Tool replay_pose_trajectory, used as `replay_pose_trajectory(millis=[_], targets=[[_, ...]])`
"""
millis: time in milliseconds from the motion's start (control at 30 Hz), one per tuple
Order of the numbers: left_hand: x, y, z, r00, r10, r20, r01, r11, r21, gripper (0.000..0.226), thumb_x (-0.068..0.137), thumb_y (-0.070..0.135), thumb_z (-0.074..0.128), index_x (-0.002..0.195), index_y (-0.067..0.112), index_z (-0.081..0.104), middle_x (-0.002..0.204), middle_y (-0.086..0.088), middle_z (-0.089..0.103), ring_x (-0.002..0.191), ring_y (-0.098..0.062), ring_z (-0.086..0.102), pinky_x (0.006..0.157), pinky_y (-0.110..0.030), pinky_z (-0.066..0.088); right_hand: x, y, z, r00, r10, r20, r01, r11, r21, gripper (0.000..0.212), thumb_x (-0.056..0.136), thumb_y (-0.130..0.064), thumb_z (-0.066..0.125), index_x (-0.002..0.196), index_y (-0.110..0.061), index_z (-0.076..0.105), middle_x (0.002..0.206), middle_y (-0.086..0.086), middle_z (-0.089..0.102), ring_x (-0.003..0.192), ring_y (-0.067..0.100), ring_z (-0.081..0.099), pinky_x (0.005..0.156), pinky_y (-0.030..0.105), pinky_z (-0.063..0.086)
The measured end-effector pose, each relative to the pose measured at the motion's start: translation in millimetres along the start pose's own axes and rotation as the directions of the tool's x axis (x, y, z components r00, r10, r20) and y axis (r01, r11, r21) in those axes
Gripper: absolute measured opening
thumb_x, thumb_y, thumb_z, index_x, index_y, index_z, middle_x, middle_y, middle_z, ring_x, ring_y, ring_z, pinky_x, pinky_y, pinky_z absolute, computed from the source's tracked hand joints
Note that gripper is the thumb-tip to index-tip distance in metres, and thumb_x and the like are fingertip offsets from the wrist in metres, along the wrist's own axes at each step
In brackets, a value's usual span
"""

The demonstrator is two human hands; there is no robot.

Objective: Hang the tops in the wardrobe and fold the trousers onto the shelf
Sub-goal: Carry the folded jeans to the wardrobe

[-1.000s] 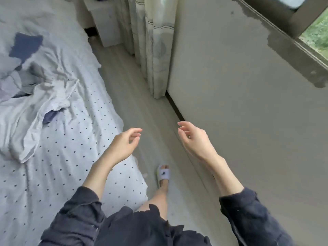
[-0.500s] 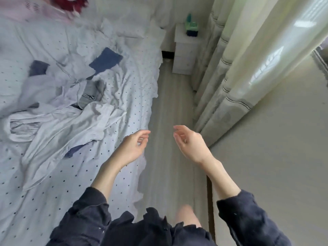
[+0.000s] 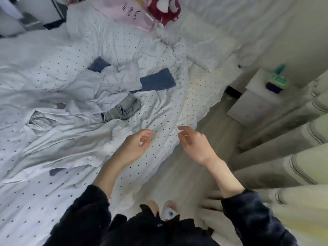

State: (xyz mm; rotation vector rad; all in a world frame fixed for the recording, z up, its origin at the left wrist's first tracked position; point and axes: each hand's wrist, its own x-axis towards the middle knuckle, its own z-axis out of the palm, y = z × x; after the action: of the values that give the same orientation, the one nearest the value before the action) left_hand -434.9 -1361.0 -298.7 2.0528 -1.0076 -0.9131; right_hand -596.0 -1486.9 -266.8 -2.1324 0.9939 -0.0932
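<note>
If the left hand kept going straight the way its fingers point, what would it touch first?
Probably the dotted bedsheet just beyond the left hand; further along that line lie the grey jeans. How high the hand is above the bed is unclear.

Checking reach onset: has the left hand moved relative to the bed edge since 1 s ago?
Yes. The left hand now sits further over the bed, past its edge, towards the clothes.

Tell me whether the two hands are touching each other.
Apart. The head view shows dotted bedsheet between the left hand and the right hand.
</note>
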Motion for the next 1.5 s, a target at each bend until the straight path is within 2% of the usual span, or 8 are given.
replay_pose_trajectory(millis=[133, 233, 633, 800, 967, 1200, 1333, 1500], targets=[[54, 2, -20, 0.982, -0.124, -0.145, 0.115, 0.991, -0.069, 0.031, 0.097, 0.014, 0.046, 0.127, 0.018, 0.055, 0.120, 0.001, 0.060, 0.105, -0.011, 0.054, 0.087, -0.020, 0.040, 89, -5, -15, 0.980, -0.113, 0.164, 0.112, 0.994, 0.014, 0.035, 0.098, -0.017, 0.046, 0.133, -0.014, 0.048, 0.114, 0.005, 0.064, 0.107, 0.021, 0.060, 0.093, 0.031, 0.046], [99, 0, -28, 0.964, -0.169, -0.203, 0.159, 0.985, -0.068, 0.031, 0.098, 0.015, 0.046, 0.128, 0.016, 0.054, 0.122, -0.001, 0.060, 0.103, -0.008, 0.053, 0.085, -0.017, 0.037, 152, -3, -16, 0.955, -0.160, 0.251, 0.169, 0.985, -0.016, 0.036, 0.100, -0.020, 0.043, 0.135, -0.015, 0.046, 0.119, 0.003, 0.062, 0.109, 0.018, 0.058, 0.087, 0.021, 0.043], [323, -48, -38, 0.904, -0.381, -0.195, 0.365, 0.924, -0.113, 0.037, 0.097, 0.015, 0.044, 0.134, 0.016, 0.047, 0.134, -0.005, 0.052, 0.117, -0.020, 0.052, 0.097, -0.028, 0.041, 402, 7, -18, 0.901, -0.164, 0.401, 0.247, 0.955, -0.166, 0.039, 0.101, -0.025, 0.039, 0.138, -0.016, 0.044, 0.131, 0.002, 0.057, 0.118, 0.015, 0.054, 0.098, 0.024, 0.038], [382, -95, -11, 0.802, -0.545, -0.245, 0.548, 0.834, -0.059, 0.052, 0.095, 0.013, 0.048, 0.143, 0.014, 0.031, 0.149, -0.008, 0.031, 0.137, -0.024, 0.029, 0.109, -0.040, 0.030, 479, 35, 22, 0.827, -0.121, 0.550, 0.266, 0.944, -0.192, 0.040, 0.100, -0.025, 0.038, 0.139, -0.018, 0.042, 0.135, 0.001, 0.054, 0.122, 0.014, 0.051, 0.102, 0.025, 0.037], [412, -156, 17, 0.609, -0.709, -0.355, 0.720, 0.682, -0.127, 0.063, 0.092, 0.010, 0.053, 0.147, 0.010, 0.022, 0.153, -0.011, 0.023, 0.140, -0.029, 0.022, 0.113, -0.040, 0.023, 535, 67, 80, 0.679, -0.126, 0.723, 0.351, 0.921, -0.169, 0.041, 0.101, -0.024, 0.036, 0.141, -0.019, 0.038, 0.140, 0.001, 0.049, 0.128, 0.014, 0.046, 0.106, 0.030, 0.036], [437, -186, 35, 0.428, -0.700, -0.572, 0.759, 0.622, -0.193, 0.028, 0.081, -0.010, 0.049, 0.103, -0.001, 0.062, 0.095, -0.020, 0.063, 0.082, -0.036, 0.059, 0.063, -0.041, 0.048, 576, 94, 123, 0.542, -0.217, 0.812, 0.515, 0.849, -0.117, 0.042, 0.100, -0.023, 0.040, 0.142, -0.016, 0.039, 0.140, 0.000, 0.048, 0.127, 0.013, 0.046, 0.105, 0.028, 0.037], [441, -140, 40, 0.471, -0.625, -0.622, 0.690, 0.701, -0.181, 0.007, 0.083, 0.004, 0.060, 0.085, -0.002, 0.061, 0.079, -0.017, 0.062, 0.069, -0.033, 0.057, 0.059, -0.032, 0.035, 580, 94, 116, 0.531, -0.231, 0.815, 0.466, 0.883, -0.053, 0.039, 0.100, -0.022, 0.041, 0.138, -0.016, 0.043, 0.138, -0.002, 0.050, 0.123, 0.009, 0.047, 0.104, 0.026, 0.037], [444, -81, 78, 0.768, -0.579, -0.273, 0.555, 0.815, -0.168, 0.030, 0.092, 0.028, 0.057, 0.117, 0.014, 0.060, 0.108, -0.006, 0.063, 0.099, -0.027, 0.059, 0.080, -0.036, 0.046, 590, 89, 89, 0.668, -0.076, 0.740, 0.189, 0.980, -0.070, 0.035, 0.100, -0.027, 0.040, 0.130, -0.015, 0.054, 0.129, -0.001, 0.057, 0.108, 0.007, 0.052, 0.086, 0.015, 0.034]])
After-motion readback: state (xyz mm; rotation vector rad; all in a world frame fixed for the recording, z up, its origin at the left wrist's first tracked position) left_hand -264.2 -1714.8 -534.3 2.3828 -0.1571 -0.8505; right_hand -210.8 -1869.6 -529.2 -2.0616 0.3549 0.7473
